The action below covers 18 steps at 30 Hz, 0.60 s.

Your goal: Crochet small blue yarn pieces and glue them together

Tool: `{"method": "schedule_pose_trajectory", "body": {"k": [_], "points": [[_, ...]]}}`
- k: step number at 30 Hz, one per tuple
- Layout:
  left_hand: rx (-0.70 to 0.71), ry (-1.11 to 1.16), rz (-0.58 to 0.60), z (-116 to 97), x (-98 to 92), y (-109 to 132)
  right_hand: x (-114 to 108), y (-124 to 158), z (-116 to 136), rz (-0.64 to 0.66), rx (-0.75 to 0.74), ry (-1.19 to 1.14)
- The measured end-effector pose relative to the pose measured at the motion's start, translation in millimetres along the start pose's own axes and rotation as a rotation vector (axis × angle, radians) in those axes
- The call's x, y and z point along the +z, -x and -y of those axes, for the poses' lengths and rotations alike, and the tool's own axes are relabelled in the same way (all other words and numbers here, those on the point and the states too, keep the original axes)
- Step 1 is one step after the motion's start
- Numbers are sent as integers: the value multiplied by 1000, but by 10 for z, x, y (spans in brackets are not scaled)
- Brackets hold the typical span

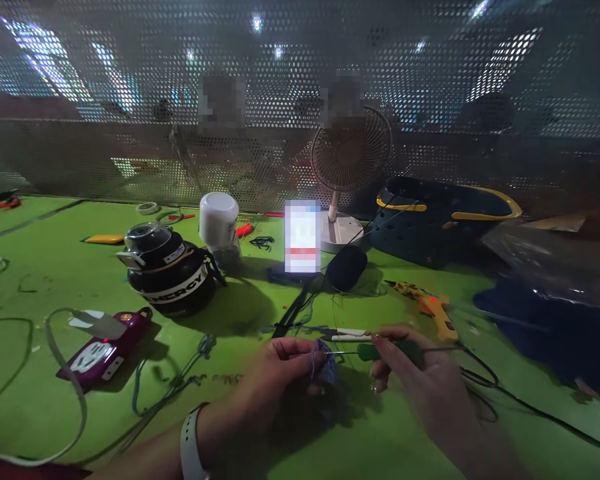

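My left hand (275, 373), with a white band on its wrist, pinches a small purple-blue crocheted piece (325, 363) between thumb and fingers. My right hand (415, 373) is closed around a crochet hook with a green handle (385, 351). The hook's thin metal tip points left into the piece. Both hands hover just above the green table (40, 400) near its front edge. A pair of small scissors (345, 332) lies right behind the hands. A dark ball of yarn (346, 268) sits farther back, with strands running toward the hands.
A black helmet (167, 267), a white jar (219, 220), an upright phone (303, 237), a small desk fan (347, 167) and a dark basket (430, 220) stand behind. A magenta power strip (105, 347) is at left, a yellow glue gun (430, 305) at right. Cables trail across the table.
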<state>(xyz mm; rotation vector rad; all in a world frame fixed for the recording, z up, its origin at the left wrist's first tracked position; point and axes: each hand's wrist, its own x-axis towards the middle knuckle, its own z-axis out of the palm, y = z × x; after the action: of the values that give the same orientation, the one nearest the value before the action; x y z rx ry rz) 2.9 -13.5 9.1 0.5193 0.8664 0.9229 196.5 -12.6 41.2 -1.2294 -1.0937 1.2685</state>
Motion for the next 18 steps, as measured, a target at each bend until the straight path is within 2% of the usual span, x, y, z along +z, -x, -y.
{"method": "schedule_pose_trajectory", "body": {"k": [4,11,18], "points": [[10,37,2,8,7,7,15,-3,-5,-38,-40,-7],[9,53,-11,-14,43,38,50,28,32,-64,-12,-55],[24,98,29,57,-18,10,98,37,68,-84,-15,-18]]}}
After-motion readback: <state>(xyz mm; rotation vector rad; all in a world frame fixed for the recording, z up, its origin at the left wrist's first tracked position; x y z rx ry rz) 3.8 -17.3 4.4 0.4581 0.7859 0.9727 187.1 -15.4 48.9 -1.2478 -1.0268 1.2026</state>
